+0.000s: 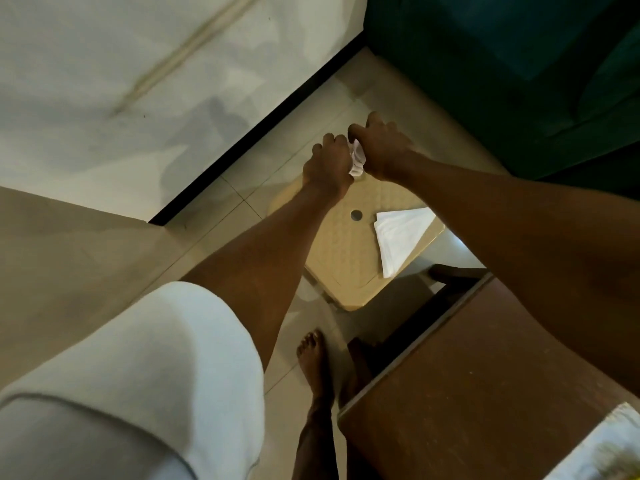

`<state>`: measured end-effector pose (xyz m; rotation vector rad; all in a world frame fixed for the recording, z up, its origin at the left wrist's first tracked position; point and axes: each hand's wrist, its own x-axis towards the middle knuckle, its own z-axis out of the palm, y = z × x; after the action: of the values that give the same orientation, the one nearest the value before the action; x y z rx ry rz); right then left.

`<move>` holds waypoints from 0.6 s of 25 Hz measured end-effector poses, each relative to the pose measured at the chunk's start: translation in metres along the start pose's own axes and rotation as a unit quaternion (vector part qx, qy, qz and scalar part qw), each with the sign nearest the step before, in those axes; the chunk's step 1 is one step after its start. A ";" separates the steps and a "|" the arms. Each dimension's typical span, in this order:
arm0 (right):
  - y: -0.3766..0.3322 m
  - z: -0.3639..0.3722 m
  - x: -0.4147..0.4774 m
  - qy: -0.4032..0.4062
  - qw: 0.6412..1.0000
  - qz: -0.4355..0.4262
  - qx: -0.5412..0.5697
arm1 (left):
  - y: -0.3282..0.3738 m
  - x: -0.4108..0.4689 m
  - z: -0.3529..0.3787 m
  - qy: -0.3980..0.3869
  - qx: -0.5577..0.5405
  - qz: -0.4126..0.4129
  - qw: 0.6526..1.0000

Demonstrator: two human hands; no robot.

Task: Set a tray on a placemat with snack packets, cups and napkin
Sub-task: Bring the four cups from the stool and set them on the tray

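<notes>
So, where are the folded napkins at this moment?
The napkins lie right of centre in the head view, on the stool, beside its hole, below the left hand and the right hand.

Napkin stack (398,235) on stool (346,258); table (485,375) right of stool, nearer.

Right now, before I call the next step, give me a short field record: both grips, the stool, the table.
left-hand grip: pinches the small crumpled white paper
right-hand grip: pinches the same paper, opposite side
position: both above the beige plastic stool
on stool: folded white napkins, near its right edge
table: brown wooden table, lower right; pale patterned mat on it, mostly out of frame
</notes>
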<state>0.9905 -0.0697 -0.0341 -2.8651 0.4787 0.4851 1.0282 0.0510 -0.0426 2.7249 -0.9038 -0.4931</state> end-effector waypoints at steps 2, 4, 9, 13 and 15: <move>-0.003 -0.010 -0.012 0.010 1.000 0.001 0.002 | -0.004 -0.009 -0.014 -0.013 0.001 -0.002 1.000; 0.000 -0.028 -0.014 0.020 1.000 -0.007 0.007 | -0.004 -0.009 -0.037 -0.006 0.007 0.010 1.000; -0.007 -0.135 -0.048 0.046 0.998 0.033 0.022 | 0.026 -0.014 -0.155 0.020 0.001 0.065 0.998; 0.001 -0.285 -0.099 0.118 0.991 0.054 0.012 | 0.086 -0.018 -0.299 0.075 0.004 0.113 0.991; 0.010 -0.361 -0.134 0.162 0.984 0.077 0.019 | 0.126 -0.031 -0.367 0.097 -0.010 0.141 0.985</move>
<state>0.9707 -0.1291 0.3463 -2.8910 0.7572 0.0256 1.0780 0.0106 0.3416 2.5132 -1.1971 -0.1782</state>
